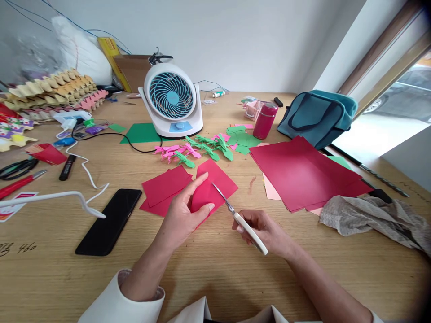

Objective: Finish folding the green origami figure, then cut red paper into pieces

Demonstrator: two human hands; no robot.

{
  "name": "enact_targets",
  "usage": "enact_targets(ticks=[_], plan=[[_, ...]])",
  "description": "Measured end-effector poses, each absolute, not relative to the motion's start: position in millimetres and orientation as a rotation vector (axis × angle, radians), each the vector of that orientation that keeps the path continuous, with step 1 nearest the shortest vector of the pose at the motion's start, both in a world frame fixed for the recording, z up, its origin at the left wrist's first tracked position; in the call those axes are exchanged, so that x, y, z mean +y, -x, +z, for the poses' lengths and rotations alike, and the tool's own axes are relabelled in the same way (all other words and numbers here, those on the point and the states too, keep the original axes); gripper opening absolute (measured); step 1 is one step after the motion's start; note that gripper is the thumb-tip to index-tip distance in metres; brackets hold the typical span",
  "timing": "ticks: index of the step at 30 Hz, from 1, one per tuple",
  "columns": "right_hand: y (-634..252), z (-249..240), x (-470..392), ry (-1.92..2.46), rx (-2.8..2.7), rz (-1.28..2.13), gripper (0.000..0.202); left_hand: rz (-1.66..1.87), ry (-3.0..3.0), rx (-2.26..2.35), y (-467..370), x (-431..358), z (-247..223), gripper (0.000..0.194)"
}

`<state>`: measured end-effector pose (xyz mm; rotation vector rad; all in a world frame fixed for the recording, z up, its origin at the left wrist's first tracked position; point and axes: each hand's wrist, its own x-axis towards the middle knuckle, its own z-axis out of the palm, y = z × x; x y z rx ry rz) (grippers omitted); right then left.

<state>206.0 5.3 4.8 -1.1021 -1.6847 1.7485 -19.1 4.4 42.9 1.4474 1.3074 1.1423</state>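
Observation:
A red sheet of paper [220, 179] is held in my left hand [183, 206], with the thumb on its near side and the fingers along its left part. My right hand [264, 231] grips white-handled scissors [247, 229]. Their metal blades point up and left, over the right half of the sheet; whether they bite into it I cannot tell. Two or more cut red paper pieces [163, 188] lie on the table just left of the held sheet. Beyond it rest several folded pink and green paper shapes [204, 148].
A black phone [109, 222] lies left of my left forearm, a white cable [77, 195] over its edge. A white fan [173, 101] stands behind. On the right are large red sheets [303, 175], a red flask [266, 121], a teal bag [318, 116] and a grey cloth [367, 222].

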Motion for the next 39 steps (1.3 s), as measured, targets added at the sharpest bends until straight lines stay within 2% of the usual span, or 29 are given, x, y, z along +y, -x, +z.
enact_targets(ticks=[17,24,26,29,30,39], plan=[[-204.0,10.6,3.3,1.114,-1.701,1.744,0.042,1.165,-1.467,1.253,16.5,2.6,41.1,0.072],[-202.8,5.7,2.4,1.073,-1.587,1.859,0.046,1.249,-1.256,1.169,12.6,3.7,41.1,0.089],[-201.7,4.8,1.5,1.062,-1.572,1.876,0.047,1.276,-1.193,1.18,13.6,5.4,38.6,0.076],[-199.9,5.4,0.6,1.058,-1.572,1.888,0.048,1.26,-1.143,1.182,16.8,7.0,35.3,0.029],[-199.4,6.0,0.4,1.055,-1.567,1.893,0.048,1.248,-1.136,1.181,17.9,7.1,34.9,0.021],[-198.8,8.0,-2.0,1.009,-1.577,1.949,0.045,1.203,-1.073,1.225,17.8,5.7,38.9,0.022]])
